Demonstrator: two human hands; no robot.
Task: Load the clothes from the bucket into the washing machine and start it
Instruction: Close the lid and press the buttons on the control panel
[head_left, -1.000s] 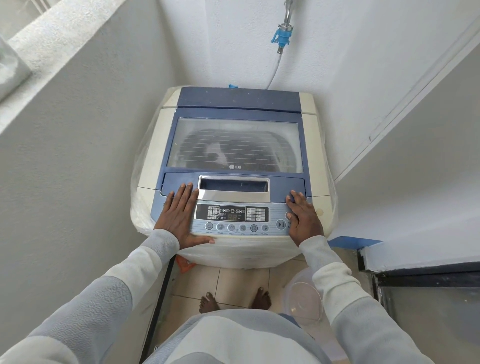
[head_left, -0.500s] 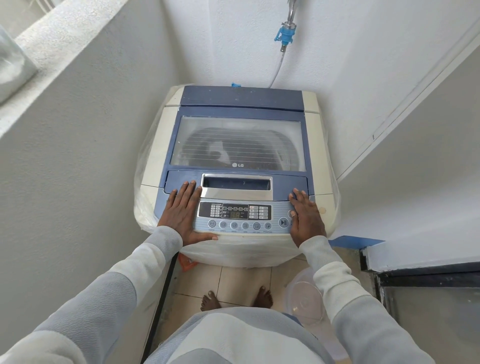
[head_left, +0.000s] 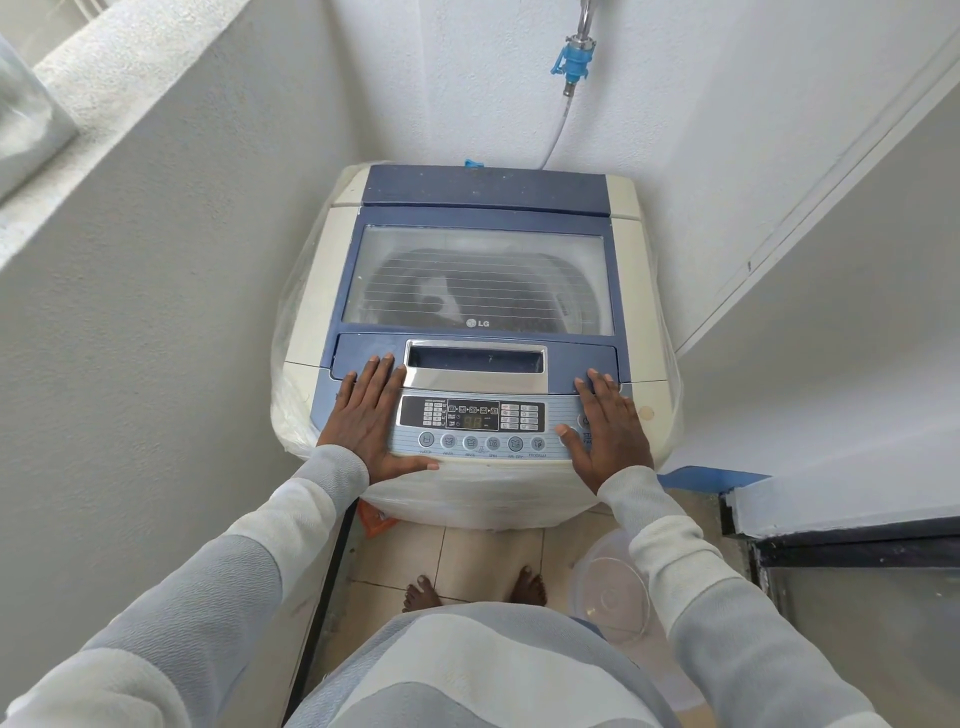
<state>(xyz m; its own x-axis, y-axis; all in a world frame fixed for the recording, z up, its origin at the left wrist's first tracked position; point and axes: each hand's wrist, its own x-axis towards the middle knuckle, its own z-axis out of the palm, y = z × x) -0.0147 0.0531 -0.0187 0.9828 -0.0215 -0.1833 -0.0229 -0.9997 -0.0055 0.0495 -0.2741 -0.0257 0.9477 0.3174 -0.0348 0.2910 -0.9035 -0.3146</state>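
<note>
A cream and blue top-load washing machine (head_left: 626, 200) stands in the corner with its glass lid (head_left: 478, 278) closed; dark clothes show dimly through the glass. The control panel (head_left: 470, 415) has a lit display. My left hand (head_left: 366, 415) rests flat on the panel's left end, fingers straight. Flat on the panel's right end lies my right hand (head_left: 610, 428), its thumb on a round button at the start/pause label. A clear plastic bucket (head_left: 613, 592) stands on the floor tiles at my right, partly hidden by my right sleeve.
White walls close in on the left, back and right. A blue tap fitting (head_left: 574, 62) with a hose hangs on the back wall above the machine. A dark door frame (head_left: 831, 545) sits at the lower right. My bare feet (head_left: 475, 587) stand on beige tiles.
My right hand has flattened and its thumb has shifted onto the round button at the panel's right end. The left hand stays flat in place. The camera has tilted slightly.
</note>
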